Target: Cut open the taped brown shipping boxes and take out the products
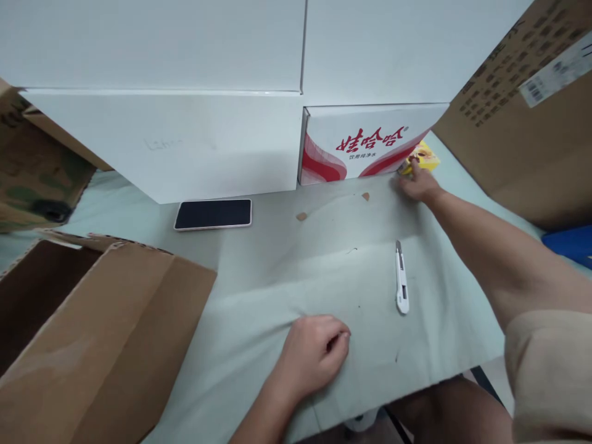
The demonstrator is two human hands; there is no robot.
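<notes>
On the pale green cloth near the front edge, my left hand (317, 353) rests in a loose fist, with no object showing in it. My right arm stretches to the far right, where my right hand (419, 184) grips the near side of a small yellow box (426, 156). Part of that box is hidden behind a white carton with red print (356, 145). Between my hands and nearer to me lies a white utility knife (401, 283), its tip pointing away from me.
White boxes (152, 46) form a wall at the back. A dark-screened phone (213, 214) lies at their foot. An open cardboard box (120, 308) stands at the left, and a large brown carton (518, 135) at the right. Small brown scraps (301, 216) lie on the cloth.
</notes>
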